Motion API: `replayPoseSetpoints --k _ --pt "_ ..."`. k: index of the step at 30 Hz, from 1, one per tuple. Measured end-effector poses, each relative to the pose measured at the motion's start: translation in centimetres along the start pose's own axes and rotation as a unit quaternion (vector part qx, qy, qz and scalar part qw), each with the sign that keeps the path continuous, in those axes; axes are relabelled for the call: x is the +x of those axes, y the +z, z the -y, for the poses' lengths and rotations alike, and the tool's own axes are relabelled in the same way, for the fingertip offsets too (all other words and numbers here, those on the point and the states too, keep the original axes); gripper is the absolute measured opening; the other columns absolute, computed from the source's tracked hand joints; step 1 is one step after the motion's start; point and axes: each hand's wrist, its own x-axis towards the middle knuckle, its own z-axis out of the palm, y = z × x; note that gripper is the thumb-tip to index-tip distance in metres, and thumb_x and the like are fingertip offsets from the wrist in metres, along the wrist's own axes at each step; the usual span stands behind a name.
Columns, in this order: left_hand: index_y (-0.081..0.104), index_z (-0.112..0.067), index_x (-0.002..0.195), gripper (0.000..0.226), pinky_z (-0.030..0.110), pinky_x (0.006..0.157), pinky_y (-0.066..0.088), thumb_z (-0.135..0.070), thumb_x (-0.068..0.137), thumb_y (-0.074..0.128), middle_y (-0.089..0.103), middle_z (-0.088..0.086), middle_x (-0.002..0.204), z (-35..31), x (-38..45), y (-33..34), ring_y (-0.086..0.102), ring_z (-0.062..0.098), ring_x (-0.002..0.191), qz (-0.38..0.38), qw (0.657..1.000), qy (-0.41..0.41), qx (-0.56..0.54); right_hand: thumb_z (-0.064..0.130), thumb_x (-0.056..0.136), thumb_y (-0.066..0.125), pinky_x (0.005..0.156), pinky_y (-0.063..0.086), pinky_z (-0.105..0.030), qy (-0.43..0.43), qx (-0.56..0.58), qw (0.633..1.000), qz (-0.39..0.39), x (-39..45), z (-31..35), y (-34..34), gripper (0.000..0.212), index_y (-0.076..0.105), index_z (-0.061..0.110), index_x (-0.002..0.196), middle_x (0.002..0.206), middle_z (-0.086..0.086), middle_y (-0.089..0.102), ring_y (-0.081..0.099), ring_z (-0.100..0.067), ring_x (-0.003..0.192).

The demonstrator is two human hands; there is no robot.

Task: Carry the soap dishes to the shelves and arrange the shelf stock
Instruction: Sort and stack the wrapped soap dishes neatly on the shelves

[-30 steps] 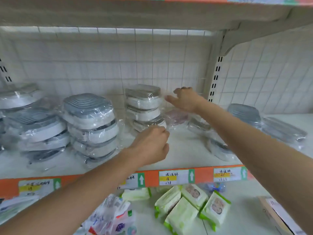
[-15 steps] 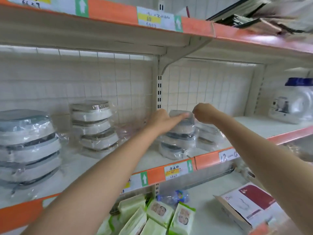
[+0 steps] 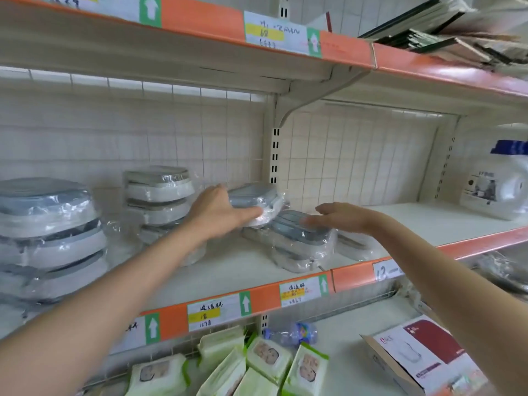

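Mid-frame on the shelf (image 3: pixel 228 270), left hand (image 3: pixel 220 214) grips a wrapped soap dish (image 3: pixel 254 200), tilted, probably to stack it, while right hand (image 3: pixel 340 217) rests flat, fingers straight, on the neighbouring stack (image 3: pixel 300 241), apparently steadying it.

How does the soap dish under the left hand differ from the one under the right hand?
The left hand grips a raised, tilted dish; the right hand, fingers straight, rests over a dish on the pile that lies flat. The raised dish sits higher and further back; the dish on the pile is nearer the shelf edge. Both are grey-lidded, white-based and wrapped in clear plastic.
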Motion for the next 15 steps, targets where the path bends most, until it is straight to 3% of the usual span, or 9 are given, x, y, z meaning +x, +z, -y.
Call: replayPoseSetpoints --k 1,3,5,7,8,10,12,15 --pt "0.063 -0.030 0.080 0.036 0.025 0.059 0.047 -0.061 0.065 0.072 0.067 -0.001 0.081 1.0 -1.0 -0.8 0.063 0.012 0.071 0.007 1.000 -0.007 -0.001 0.065 0.083 0.054 0.089 0.039 -0.030 0.001 -0.011 1.000 0.012 0.3 0.1 0.6 0.067 0.052 0.014 0.125 0.121 0.003 0.056 0.049 -0.021 0.115" --pt "0.059 -0.030 0.070 0.025 0.018 0.054 0.038 -0.049 0.073 0.075 0.061 -0.011 0.071 2.9 -2.9 -1.8 0.057 0.008 0.068 0.017 1.000 -0.007 0.018 0.067 0.074 0.063 0.066 0.036 -0.023 -0.013 -0.049 0.999 0.000 1.3 0.3 2.0 0.060 0.052 0.017 0.104 0.098 0.004 0.057 0.052 -0.019 0.093" --pt "0.057 -0.033 0.072 0.022 0.011 0.053 0.035 -0.043 0.075 0.077 0.057 -0.020 0.072 4.6 -4.8 -2.2 0.054 0.001 0.069 0.036 0.999 -0.007 0.022 0.061 0.074 0.068 0.063 0.035 -0.024 -0.026 -0.089 0.995 -0.038 1.9 0.8 3.2 0.056 0.049 0.017 0.103 0.101 -0.003 0.053 0.049 -0.021 0.089" --pt "0.055 -0.035 0.077 0.023 0.007 0.052 0.036 -0.040 0.076 0.077 0.057 -0.021 0.076 5.9 -6.0 -2.5 0.051 -0.007 0.067 0.069 0.997 0.002 0.019 0.057 0.075 0.069 0.074 0.037 -0.028 -0.030 -0.093 0.993 -0.065 2.1 1.4 3.8 0.060 0.051 0.013 0.112 0.109 -0.008 0.050 0.046 -0.023 0.094" --pt "0.055 -0.034 0.083 0.027 0.008 0.057 0.038 -0.045 0.073 0.077 0.059 -0.017 0.082 6.5 -6.3 -2.7 0.052 -0.006 0.070 0.092 0.995 0.002 0.030 0.055 0.075 0.069 0.077 0.036 -0.028 -0.028 -0.090 0.993 -0.077 2.1 1.8 3.7 0.062 0.052 0.011 0.115 0.110 -0.009 0.049 0.045 -0.024 0.096" --pt "0.055 -0.030 0.108 0.062 0.016 0.075 0.041 -0.063 0.059 0.073 0.054 -0.007 0.105 7.3 -6.6 -3.0 0.052 0.003 0.088 0.144 0.986 -0.004 0.081 0.053 0.075 0.070 0.078 0.037 -0.029 -0.037 -0.081 0.990 -0.107 1.8 2.6 3.3 0.063 0.053 0.009 0.117 0.113 -0.011 0.049 0.044 -0.025 0.097" --pt "0.046 -0.025 0.133 0.085 0.018 0.091 0.033 -0.060 0.061 0.075 0.039 -0.001 0.121 7.8 -6.6 -3.2 0.042 0.009 0.107 0.188 0.975 -0.013 0.118 0.052 0.075 0.071 0.080 0.039 -0.029 -0.051 -0.058 0.988 -0.134 1.5 3.4 2.3 0.065 0.052 0.010 0.120 0.114 -0.011 0.048 0.046 -0.026 0.100" --pt "0.037 -0.023 0.144 0.102 0.015 0.100 0.025 -0.061 0.054 0.065 0.030 0.000 0.120 8.0 -6.7 -3.3 0.034 0.012 0.119 0.200 0.975 -0.022 0.099 0.054 0.071 0.074 0.075 0.039 -0.027 -0.101 -0.009 0.989 -0.109 0.8 5.0 1.4 0.061 0.055 0.015 0.114 0.110 -0.009 0.046 0.047 -0.022 0.095"
